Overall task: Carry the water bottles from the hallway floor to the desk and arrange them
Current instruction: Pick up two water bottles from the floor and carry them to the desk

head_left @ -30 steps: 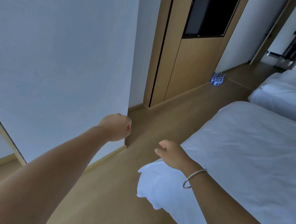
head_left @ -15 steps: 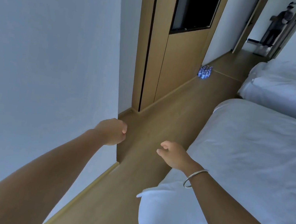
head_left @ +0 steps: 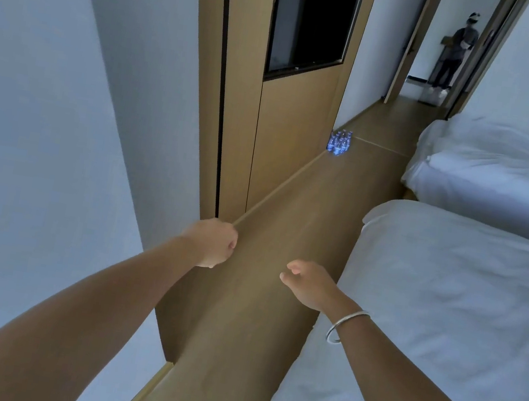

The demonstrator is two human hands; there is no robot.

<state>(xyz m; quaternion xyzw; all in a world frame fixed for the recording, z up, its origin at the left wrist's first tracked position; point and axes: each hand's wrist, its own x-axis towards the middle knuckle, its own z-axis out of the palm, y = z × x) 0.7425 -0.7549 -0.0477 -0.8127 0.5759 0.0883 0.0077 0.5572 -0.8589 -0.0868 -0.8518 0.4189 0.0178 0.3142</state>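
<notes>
The left hand (head_left: pixel 211 242) is curled into a loose fist with nothing in it; the right hand (head_left: pixel 306 286) is half open, fingers bent, also holding nothing. Both arms reach forward over the floor (head_left: pixel 279 272). A single silver bangle (head_left: pixel 345 326) circles the right wrist.

The bottles (head_left: pixel 339 143) stand far ahead in one tight cluster on the floor, just beside the base of the wooden panel (head_left: pixel 290 117). They are too small to count exactly; there seem to be around nine, with blue labels. They are well apart from both hands.

The panel holds one dark screen (head_left: pixel 310 20). Two beds (head_left: pixel 445 315) with white covers lie to the right, one near and one farther along. A white wall (head_left: pixel 42 130) fills the left side. One person (head_left: pixel 456 54) stands in the doorway at the far end.

Compared with half a second ago, the wall corner has slid nearer and lower in the view, the near bed sits closer along the right arm, and the bottles appear a little larger. The hands keep the same poses, the left clenched and the right slack.
</notes>
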